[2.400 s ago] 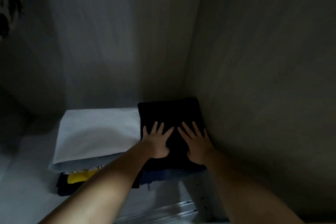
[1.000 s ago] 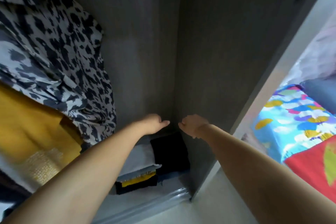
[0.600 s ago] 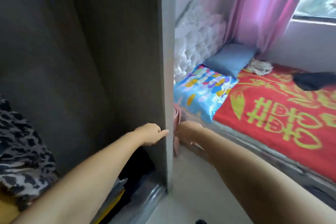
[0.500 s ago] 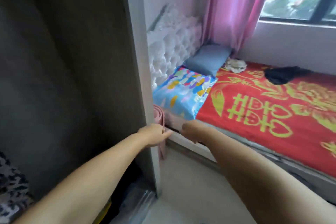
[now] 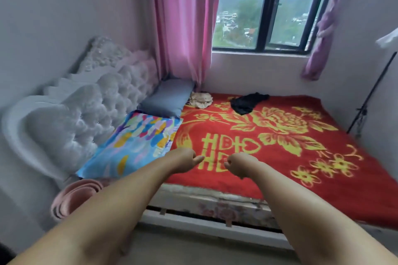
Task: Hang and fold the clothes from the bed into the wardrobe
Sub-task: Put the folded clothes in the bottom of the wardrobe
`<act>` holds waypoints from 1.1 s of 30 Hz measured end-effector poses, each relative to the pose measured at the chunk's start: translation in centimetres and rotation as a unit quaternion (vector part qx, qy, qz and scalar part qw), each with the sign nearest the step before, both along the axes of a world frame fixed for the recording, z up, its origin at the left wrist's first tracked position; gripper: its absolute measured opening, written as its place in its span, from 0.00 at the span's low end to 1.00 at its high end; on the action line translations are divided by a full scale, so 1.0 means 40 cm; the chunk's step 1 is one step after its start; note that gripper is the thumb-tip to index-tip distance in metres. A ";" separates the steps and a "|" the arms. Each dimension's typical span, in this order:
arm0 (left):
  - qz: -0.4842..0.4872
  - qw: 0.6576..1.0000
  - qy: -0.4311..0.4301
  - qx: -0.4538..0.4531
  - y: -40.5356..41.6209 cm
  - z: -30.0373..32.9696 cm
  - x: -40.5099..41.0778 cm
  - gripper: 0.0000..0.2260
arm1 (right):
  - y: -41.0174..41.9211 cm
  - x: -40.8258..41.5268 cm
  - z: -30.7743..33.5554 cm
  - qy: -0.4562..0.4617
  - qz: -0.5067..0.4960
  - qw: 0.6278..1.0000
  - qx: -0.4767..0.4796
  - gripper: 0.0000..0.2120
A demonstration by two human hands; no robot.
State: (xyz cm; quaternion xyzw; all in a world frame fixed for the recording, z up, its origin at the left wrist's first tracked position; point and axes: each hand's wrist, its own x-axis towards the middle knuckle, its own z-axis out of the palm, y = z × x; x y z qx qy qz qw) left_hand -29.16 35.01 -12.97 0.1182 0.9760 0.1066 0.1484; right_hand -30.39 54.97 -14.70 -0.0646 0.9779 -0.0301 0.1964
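I face the bed, covered by a red blanket (image 5: 280,157) with yellow flowers. A crumpled black garment (image 5: 247,102) lies at its far side near the window. Beside it, against the grey pillow, sits a small beige patterned garment (image 5: 201,100). My left hand (image 5: 185,160) and my right hand (image 5: 239,162) hang in the air above the bed's near edge, side by side. Both have fingers loosely curled and hold nothing. The wardrobe is out of view.
A tufted white headboard (image 5: 86,114) stands at the left, with a colourful pillow (image 5: 137,142) and a grey pillow (image 5: 168,99) before it. A rolled pink mat (image 5: 73,198) leans by the bed's corner. Pink curtains (image 5: 183,28), a window and a black stand (image 5: 370,97) are behind.
My hands left the folded black garment on the wardrobe shelf and drew back with fingers curled. My view swung right, from the wardrobe interior to the bed.
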 end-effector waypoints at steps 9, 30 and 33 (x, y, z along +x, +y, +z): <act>-0.022 0.999 -0.030 0.029 0.296 -0.024 -0.350 0.27 | 0.309 -0.317 -0.009 0.001 -0.041 0.998 0.039 0.15; -0.060 0.995 -0.075 0.028 0.467 -0.112 -1.223 0.24 | 0.508 -1.073 -0.115 -0.030 -0.098 0.993 0.061 0.16; -0.048 0.997 -0.061 0.025 0.452 -0.124 -1.294 0.22 | 0.526 -1.166 -0.128 -0.040 -0.111 0.992 0.054 0.14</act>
